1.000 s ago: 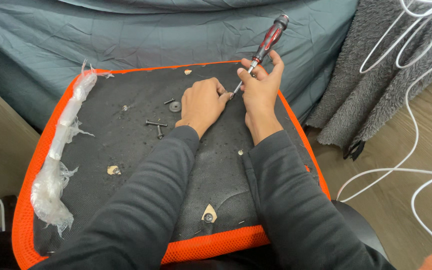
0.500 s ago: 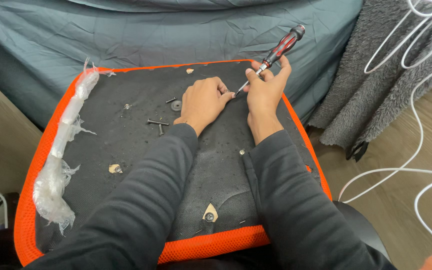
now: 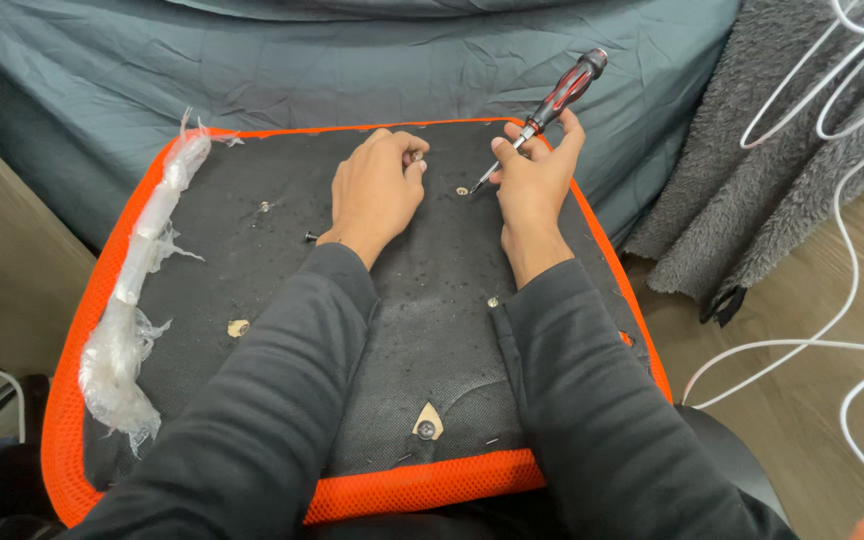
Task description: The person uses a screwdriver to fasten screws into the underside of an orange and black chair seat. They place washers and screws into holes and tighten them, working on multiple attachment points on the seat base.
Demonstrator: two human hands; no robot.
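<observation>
Two hands: both worked at the far end of an upturned seat pad, arms in dark long sleeves.
Seat pad [image 3: 432, 330]: black underside with an orange mesh border, lying flat across the person's lap area, far edge against a grey-blue sheet.
Left hand [image 3: 374, 190]: knuckles up, resting on the black surface near the far edge; fingers curled in tight, with thumb and forefinger pinched on a small metal part [image 3: 416, 157]. What kind of part could not be told.
Right hand [image 3: 532, 180]: just right of the left hand, apart from it; fingers wrapped narrowly round a screwdriver shaft, forefinger stretched up along it.
Screwdriver [image 3: 552, 100]: red and black handle, tilted up and away to the right; its tip pointed down-left, just beside a fitting in the pad.
Fitting [image 3: 462, 190]: small round pale insert between the two hands, touched by neither.
Loose bolt [image 3: 310, 236]: short dark piece lying on the pad left of the left wrist.
Other fittings: one [image 3: 266, 207] near the left far corner, one [image 3: 238, 327] by the left sleeve, one [image 3: 492, 301] beside the right sleeve, and a tab with a bolt head [image 3: 428, 424] at the near edge.
Plastic wrap [image 3: 137, 300]: crumpled clear strip along the left border.
Sheet [image 3: 352, 70]: grey-blue cloth behind the pad.
Grey fleece [image 3: 762, 200]: heaped to the right, on wood floor.
White cable [image 3: 852, 300]: looped over the fleece and floor.
</observation>
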